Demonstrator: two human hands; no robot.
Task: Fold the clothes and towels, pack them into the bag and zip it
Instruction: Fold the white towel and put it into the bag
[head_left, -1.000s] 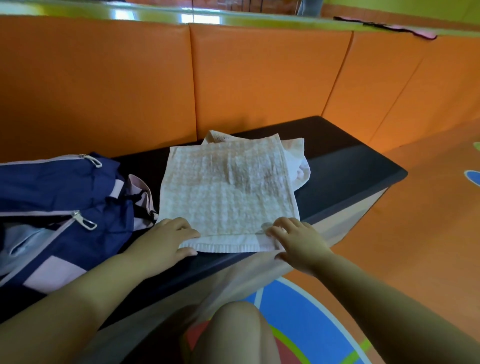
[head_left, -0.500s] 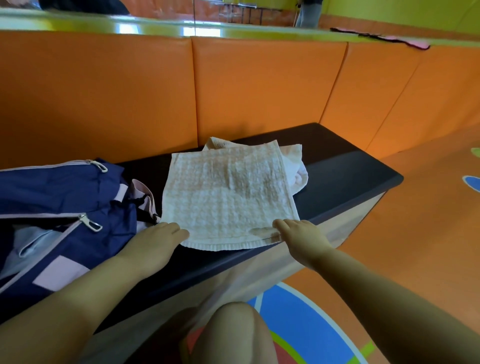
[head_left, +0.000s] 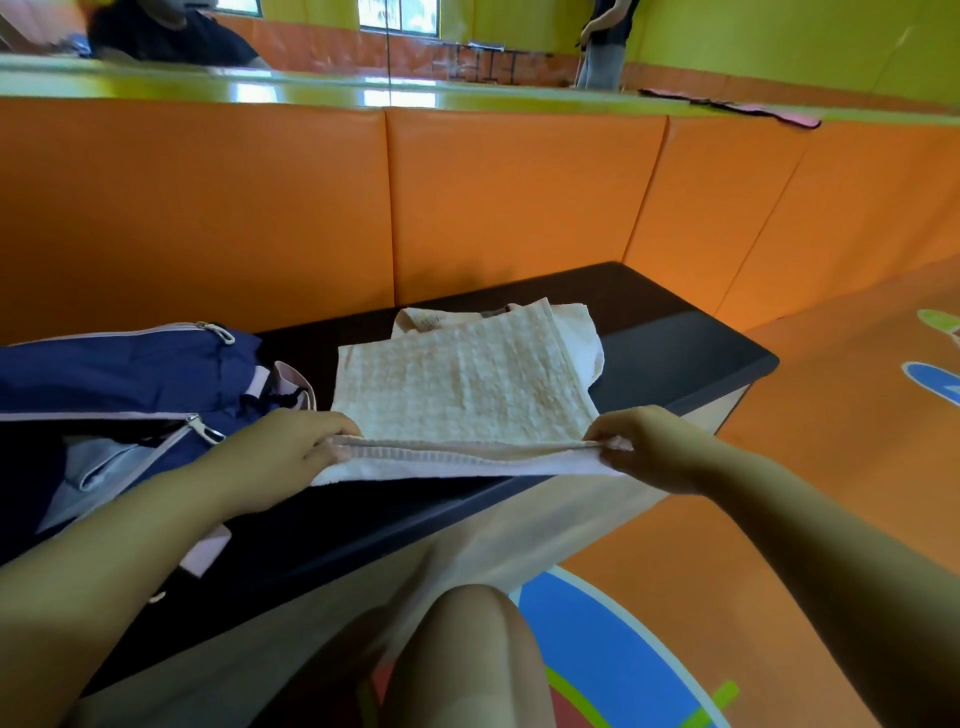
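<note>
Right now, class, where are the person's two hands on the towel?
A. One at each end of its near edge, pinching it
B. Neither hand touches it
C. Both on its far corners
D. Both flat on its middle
A: the left hand and the right hand each pinch one end of the near edge of the towel, lifting it off the bench.

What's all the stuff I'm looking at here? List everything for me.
Waffle-weave cloth towel: one, pale pink, middle of bench, near edge lifted.
Folded fabric pile: one, whitish pink, under the towel.
Zippered fabric bag: one, navy with pink trim, left on bench.
Bench top: one, black.
Padded wall panels: orange, behind bench.
Left hand: pinching towel's near left corner.
Right hand: pinching near right corner.
Knee: one, bottom centre.
</note>
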